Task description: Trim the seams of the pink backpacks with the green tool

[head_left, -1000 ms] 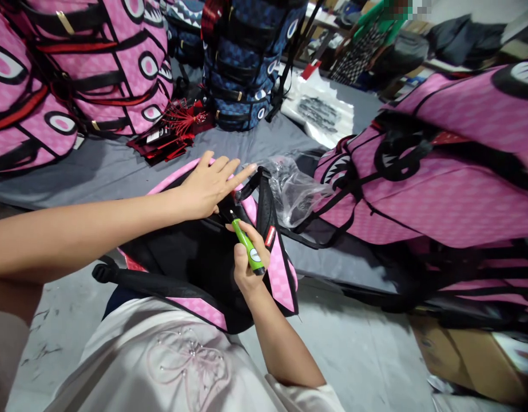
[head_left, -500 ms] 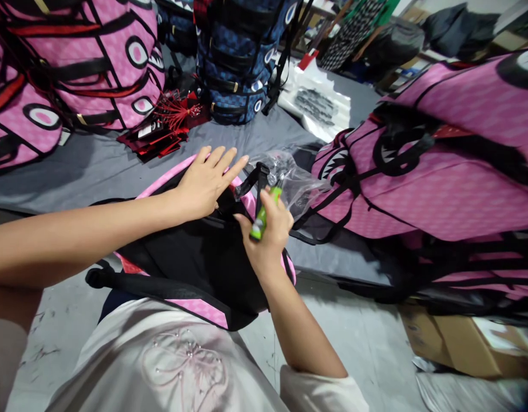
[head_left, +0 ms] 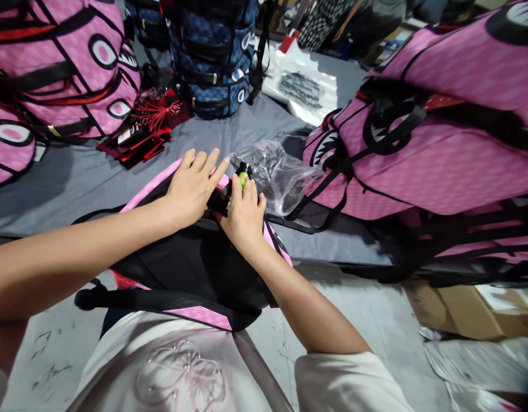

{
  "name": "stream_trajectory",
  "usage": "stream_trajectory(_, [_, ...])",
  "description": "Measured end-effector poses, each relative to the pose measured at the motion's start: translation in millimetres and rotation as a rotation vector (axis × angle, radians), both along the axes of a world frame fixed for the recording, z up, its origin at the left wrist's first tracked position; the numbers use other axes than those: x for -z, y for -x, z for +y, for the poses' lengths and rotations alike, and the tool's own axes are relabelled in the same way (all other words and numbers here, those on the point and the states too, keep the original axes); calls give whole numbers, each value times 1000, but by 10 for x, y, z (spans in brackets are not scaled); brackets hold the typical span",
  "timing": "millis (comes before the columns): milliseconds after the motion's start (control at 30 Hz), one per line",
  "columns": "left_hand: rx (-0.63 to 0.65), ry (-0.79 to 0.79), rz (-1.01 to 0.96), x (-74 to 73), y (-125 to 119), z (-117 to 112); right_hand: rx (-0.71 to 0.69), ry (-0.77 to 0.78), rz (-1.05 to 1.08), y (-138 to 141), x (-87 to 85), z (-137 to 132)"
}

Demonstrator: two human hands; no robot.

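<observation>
A black backpack with pink trim lies against my body at the table edge, its black back side upward. My left hand rests flat on its far edge, fingers stretched out and slightly apart. Close to the right of it, my right hand is closed around a small green tool with a metal tip; its exact kind is unclear because the fingers cover most of it. The tool is at the backpack's top, beside a black strap end. A clear plastic bag lies just beyond my right hand.
Pink backpacks and blue checked backpacks stand at the back. Red tags lie in front of them. More pink backpacks are piled right, near a white plastic sheet. A cardboard box sits on the floor.
My right hand has moved left and forward with the green tool, closer to my left hand, and now covers more of the tool. My left hand stays on the backpack; the view has shifted slightly.
</observation>
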State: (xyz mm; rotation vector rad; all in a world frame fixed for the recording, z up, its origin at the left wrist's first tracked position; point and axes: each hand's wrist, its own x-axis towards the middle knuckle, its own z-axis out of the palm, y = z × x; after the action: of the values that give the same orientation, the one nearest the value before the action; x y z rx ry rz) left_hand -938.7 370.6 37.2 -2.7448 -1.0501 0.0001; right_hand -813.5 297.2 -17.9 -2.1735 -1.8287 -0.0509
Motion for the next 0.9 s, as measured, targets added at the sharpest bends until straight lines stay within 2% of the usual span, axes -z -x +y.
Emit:
stream_trajectory(367, [30, 36, 10, 85, -107, 95, 30, -52, 124, -67, 156, 47])
stream_trajectory(567, [189, 31, 61, 94, -245, 135, 38, -19, 126, -79, 197, 74])
stream_trajectory(700, [147, 47, 63, 76, -254, 122, 10, -23, 156, -118, 188, 85])
stream_trajectory(800, [155, 19, 44, 76, -208, 100, -92, -66, 216, -234, 147, -57])
stream_trajectory(900, [167, -1, 30, 78, -159, 82, -193, -194, 386, -418, 62, -347])
